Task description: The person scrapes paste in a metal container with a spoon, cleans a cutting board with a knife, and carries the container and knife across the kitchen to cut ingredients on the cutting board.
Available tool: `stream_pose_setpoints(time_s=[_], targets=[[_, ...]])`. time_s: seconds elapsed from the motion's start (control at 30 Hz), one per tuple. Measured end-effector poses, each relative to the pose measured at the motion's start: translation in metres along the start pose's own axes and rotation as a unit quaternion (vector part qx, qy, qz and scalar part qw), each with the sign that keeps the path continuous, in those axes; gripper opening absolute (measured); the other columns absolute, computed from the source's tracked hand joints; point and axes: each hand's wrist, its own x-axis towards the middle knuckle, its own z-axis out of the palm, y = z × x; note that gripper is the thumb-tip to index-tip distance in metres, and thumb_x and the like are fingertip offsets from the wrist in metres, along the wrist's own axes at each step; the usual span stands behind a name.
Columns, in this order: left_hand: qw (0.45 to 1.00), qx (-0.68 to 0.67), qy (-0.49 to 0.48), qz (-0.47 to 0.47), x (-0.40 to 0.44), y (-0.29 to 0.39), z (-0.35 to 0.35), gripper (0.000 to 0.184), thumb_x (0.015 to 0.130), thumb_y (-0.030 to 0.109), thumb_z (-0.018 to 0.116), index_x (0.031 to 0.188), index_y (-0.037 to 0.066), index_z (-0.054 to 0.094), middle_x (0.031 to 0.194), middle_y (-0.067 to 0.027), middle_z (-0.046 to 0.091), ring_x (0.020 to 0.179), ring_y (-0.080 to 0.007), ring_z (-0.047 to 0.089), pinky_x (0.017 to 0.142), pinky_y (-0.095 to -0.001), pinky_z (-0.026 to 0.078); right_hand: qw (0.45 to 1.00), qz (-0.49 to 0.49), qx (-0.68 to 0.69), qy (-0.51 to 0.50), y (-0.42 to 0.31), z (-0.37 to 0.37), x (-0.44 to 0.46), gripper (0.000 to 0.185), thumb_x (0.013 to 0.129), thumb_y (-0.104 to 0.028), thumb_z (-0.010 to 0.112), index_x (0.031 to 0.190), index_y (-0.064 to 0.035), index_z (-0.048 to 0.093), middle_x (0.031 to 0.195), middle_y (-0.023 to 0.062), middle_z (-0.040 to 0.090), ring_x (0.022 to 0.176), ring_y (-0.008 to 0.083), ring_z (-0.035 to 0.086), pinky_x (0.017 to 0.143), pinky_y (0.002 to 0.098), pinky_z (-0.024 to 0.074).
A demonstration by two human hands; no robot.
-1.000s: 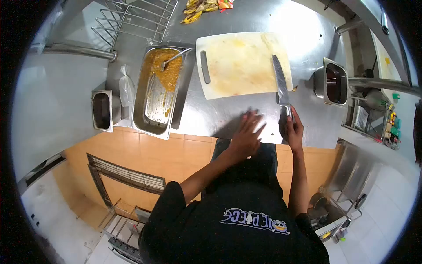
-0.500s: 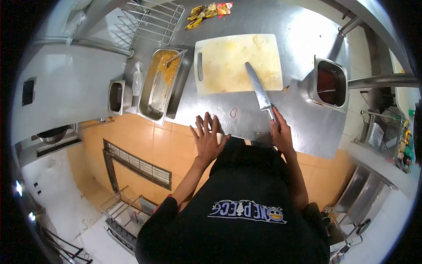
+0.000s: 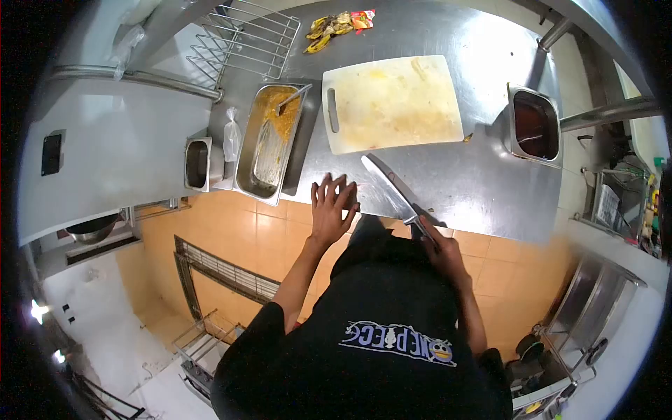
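Observation:
My right hand (image 3: 442, 246) is closed around the handle of a large kitchen knife (image 3: 392, 190) at the front edge of the steel table (image 3: 483, 178). The blade points forward and to the left, just off the near side of a stained white cutting board (image 3: 392, 105). My left hand (image 3: 330, 208) is held over the table's front edge with its fingers spread and nothing in it. To its left stands a long steel pan (image 3: 262, 164) with orange-brown chopped food at its far end and a utensil (image 3: 292, 99) resting inside.
Banana peels (image 3: 327, 29) and a red packet (image 3: 362, 19) lie at the back. A steel container of dark red liquid (image 3: 535, 129) stands on the right. Left of the pan are a small steel container (image 3: 199, 164), a plastic bag (image 3: 232, 136) and a wire rack (image 3: 252, 42).
The knife has come off the cutting board toward my body, its tip shifting left. My right hand has drawn back with it. A small reddish loop on the table no longer shows.

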Motion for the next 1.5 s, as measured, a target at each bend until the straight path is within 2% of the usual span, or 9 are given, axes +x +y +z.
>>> stream_pose_setpoints(time_s=[0.13, 0.23, 0.43, 0.5, 0.73, 0.93, 1.07, 1.27, 1.5], targets=[[0.993, -0.072, 0.018, 0.093, 0.002, -0.021, -0.005, 0.042, 0.088, 0.029, 0.073, 0.128, 0.017, 0.065, 0.136, -0.0052, 0.056, 0.129, -0.029, 0.049, 0.108, -0.0543, 0.035, 0.995, 0.022, -0.026, 0.095, -0.02, 0.046, -0.023, 0.061, 0.097, -0.016, 0.066, 0.152, -0.0326, 0.047, 0.072, 0.0227, 0.065, 0.062, 0.0408, 0.066, 0.057, 0.0483, 0.0513], [0.987, -0.051, 0.032, 0.148, 0.006, -0.038, -0.001, 0.044, 0.087, 0.03, 0.074, 0.128, 0.018, 0.065, 0.135, -0.0033, 0.056, 0.125, -0.0276, 0.051, 0.105, -0.0522, 0.036, 0.985, 0.118, -0.035, 0.12, -0.027, 0.083, -0.044, 0.058, 0.099, -0.017, 0.065, 0.153, -0.0295, 0.047, 0.073, 0.0232, 0.065, 0.061, 0.0397, 0.067, 0.058, 0.0474, 0.0517], [0.973, -0.1, 0.027, 0.205, 0.012, -0.06, -0.003, 0.046, 0.088, 0.034, 0.074, 0.129, 0.017, 0.066, 0.133, -0.0044, 0.059, 0.122, -0.0282, 0.052, 0.105, -0.0515, 0.036, 0.986, 0.075, -0.032, 0.148, -0.053, 0.13, -0.068, 0.052, 0.101, -0.014, 0.059, 0.152, -0.021, 0.05, 0.07, 0.0238, 0.063, 0.056, 0.0341, 0.064, 0.058, 0.0405, 0.051], [0.97, -0.113, 0.034, 0.214, 0.016, -0.066, -0.002, 0.047, 0.086, 0.034, 0.075, 0.129, 0.016, 0.066, 0.133, -0.0049, 0.059, 0.123, -0.0284, 0.052, 0.104, -0.0513, 0.036, 0.969, 0.152, 0.014, 0.196, -0.068, 0.138, -0.066, 0.047, 0.102, -0.012, 0.054, 0.149, -0.0063, 0.052, 0.088, 0.0275, 0.071, 0.058, 0.0207, 0.06, 0.061, 0.0339, 0.0496], [0.967, -0.103, 0.009, 0.233, 0.012, -0.075, 0.002, 0.055, 0.084, 0.035, 0.075, 0.134, 0.015, 0.062, 0.138, -0.0062, 0.055, 0.13, -0.0293, 0.048, 0.108, -0.0511, 0.036, 0.973, 0.166, 0.002, 0.163, -0.074, 0.151, -0.073, 0.046, 0.104, -0.012, 0.052, 0.149, -0.0036, 0.05, 0.106, 0.0281, 0.073, 0.071, 0.013, 0.064, 0.066, 0.0316, 0.0505], [0.964, -0.126, 0.004, 0.232, 0.013, -0.079, 0.004, 0.056, 0.085, 0.036, 0.074, 0.135, 0.013, 0.061, 0.139, -0.0072, 0.055, 0.133, -0.0297, 0.047, 0.112, -0.052, 0.034, 0.96, 0.148, 0.022, 0.235, -0.072, 0.145, -0.069, 0.045, 0.104, -0.011, 0.053, 0.149, -0.0049, 0.051, 0.069, 0.0114, 0.058, 0.061, 0.009, 0.043, 0.056, 0.0295, 0.0417], [0.962, -0.147, -0.004, 0.23, 0.011, -0.079, -0.002, 0.059, 0.084, 0.035, 0.074, 0.136, 0.012, 0.059, 0.138, -0.0089, 0.055, 0.133, -0.0299, 0.047, 0.113, -0.0516, 0.034, 0.975, 0.085, -0.007, 0.206, -0.072, 0.142, -0.074, 0.046, 0.104, -0.011, 0.053, 0.149, -0.0054, 0.051, 0.064, 0.01, 0.051, 0.058, 0.0103, 0.039, 0.054, 0.0312, 0.0393], [0.964, -0.163, -0.006, 0.21, 0.013, -0.078, -0.003, 0.067, 0.081, 0.035, 0.077, 0.138, 0.007, 0.055, 0.135, -0.0122, 0.054, 0.132, -0.0314, 0.048, 0.113, -0.049, 0.035, 0.976, 0.074, -0.022, 0.203, -0.069, 0.148, -0.072, 0.045, 0.103, -0.01, 0.053, 0.148, -0.0038, 0.052, 0.093, 0.0268, 0.073, 0.067, 0.0099, 0.061, 0.06, 0.0313, 0.048], [0.963, -0.176, -0.015, 0.202, 0.013, -0.076, -0.005, 0.072, 0.075, 0.029, 0.083, 0.137, 0.005, 0.055, 0.136, -0.0136, 0.054, 0.131, -0.0333, 0.049, 0.113, -0.0491, 0.036, 0.982, 0.105, -0.041, 0.153, -0.074, 0.125, -0.075, 0.048, 0.101, -0.006, 0.055, 0.149, -0.0106, 0.053, 0.101, 0.0253, 0.074, 0.069, 0.0209, 0.073, 0.064, 0.0347, 0.0551]])
